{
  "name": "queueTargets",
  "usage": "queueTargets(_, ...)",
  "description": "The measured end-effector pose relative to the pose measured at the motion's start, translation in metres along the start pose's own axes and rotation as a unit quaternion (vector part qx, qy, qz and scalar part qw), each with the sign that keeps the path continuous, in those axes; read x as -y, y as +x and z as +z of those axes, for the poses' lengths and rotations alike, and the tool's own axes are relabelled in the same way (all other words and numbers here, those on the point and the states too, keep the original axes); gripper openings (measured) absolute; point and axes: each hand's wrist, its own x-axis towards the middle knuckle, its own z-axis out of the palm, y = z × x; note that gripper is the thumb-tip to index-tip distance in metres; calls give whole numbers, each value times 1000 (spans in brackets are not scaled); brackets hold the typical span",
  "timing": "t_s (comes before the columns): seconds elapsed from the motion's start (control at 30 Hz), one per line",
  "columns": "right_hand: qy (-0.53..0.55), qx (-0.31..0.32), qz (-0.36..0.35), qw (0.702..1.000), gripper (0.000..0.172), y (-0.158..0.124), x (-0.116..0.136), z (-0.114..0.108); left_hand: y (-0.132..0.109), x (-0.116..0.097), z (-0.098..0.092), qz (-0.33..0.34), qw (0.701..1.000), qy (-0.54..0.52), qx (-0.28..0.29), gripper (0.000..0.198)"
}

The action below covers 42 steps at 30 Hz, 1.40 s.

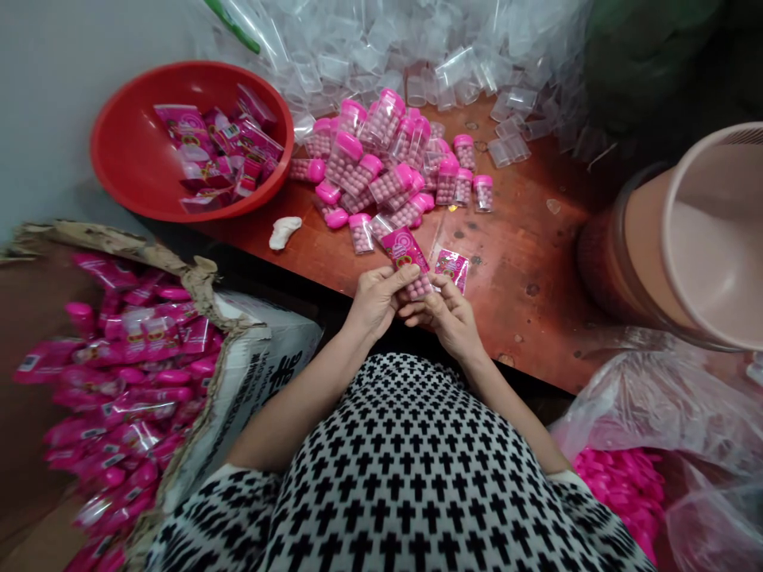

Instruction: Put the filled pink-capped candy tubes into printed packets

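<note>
**Operator:** What lies nearest to me?

**Manual:** Your cross-patterned top (405, 477), at 6 o'clock. Just above it, your left hand (374, 302) and right hand (448, 316) meet at the edge of the table (524, 262).

**Operator:** State of the hands?

**Manual:** Together. Both are closed on one candy bottle (420, 287), which tilts toward 11 o'clock. A pink sleeve (404, 250) covers its upper part.

**Operator:** Surroundings?

**Manual:** A loose pink label (453, 268) lies just beside your right hand, at 1 o'clock. The pile of pink-capped bottles (381, 163) sits at 12 o'clock. The red bowl (128, 159) of labels is at 10 o'clock. The cardboard box (256, 373) of wrapped bottles is at 8 o'clock. The pink bucket (715, 230) is at 3 o'clock.
</note>
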Motion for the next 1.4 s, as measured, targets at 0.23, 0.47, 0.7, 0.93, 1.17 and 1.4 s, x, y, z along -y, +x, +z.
queueTargets(0.23,-6,0,-3,1000,43,9,-7,8,-19,7,-6,-3,1000,-20,17,37)
queueTargets(0.47,-34,-24,-34,999,43,14,13,-1,-59,-42,-67,322,919,-35,-226,64)
queueTargets(0.7,-119,-169,-117,971,37,9,34,-53,2,5,-42,348,831,434,-5,44)
queueTargets(0.93,-152,-206,-85,963,34,1,34,-59,50,45,5,314,730,600,92,25)
queueTargets(1.17,-221,-233,-134,938,28,8,31,-61,47,48,1,326,765,549,79,15)
queueTargets(1.4,-155,-199,-128,959,44,22,35,-54,26,35,15,292,866,401,65,27)
